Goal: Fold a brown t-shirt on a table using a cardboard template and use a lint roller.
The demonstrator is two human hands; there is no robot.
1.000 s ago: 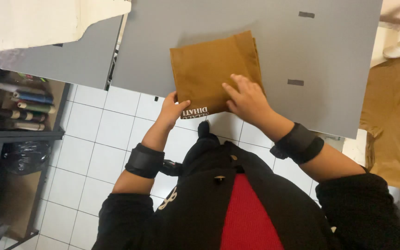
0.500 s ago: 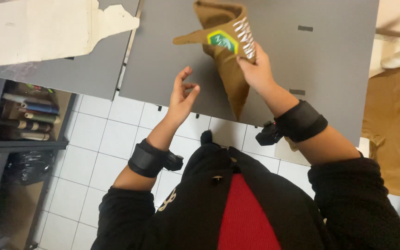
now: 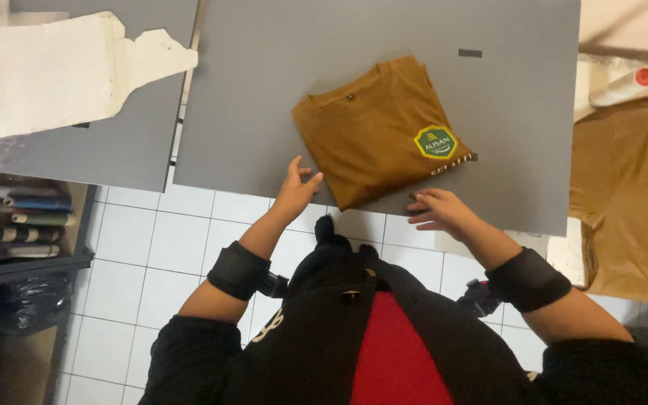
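A folded brown T-shirt [image 3: 373, 127] lies flat on the grey table [image 3: 264, 82], collar toward the far side, with a green hexagonal badge [image 3: 435, 142] facing up near its right edge. My left hand [image 3: 295, 190] hovers open just off the shirt's near left corner, fingers spread. At the table's front edge, below the shirt's near right corner, my right hand [image 3: 436, 210] is open with the fingers pointing left. Neither hand holds anything. Black bands wrap both wrists.
A second grey table [image 3: 114, 150] at the left carries a torn white sheet [image 3: 46, 71]. Brown fabric [image 3: 628, 187] is piled at the right, with a white and red tool [image 3: 635, 84] above it. Shelves with books [image 3: 24, 217] stand at lower left over white floor tiles.
The folded shirt was turned over, lifted by my right hand, and laid down badge-up. Both hands have let go and drawn back toward the table's front edge.
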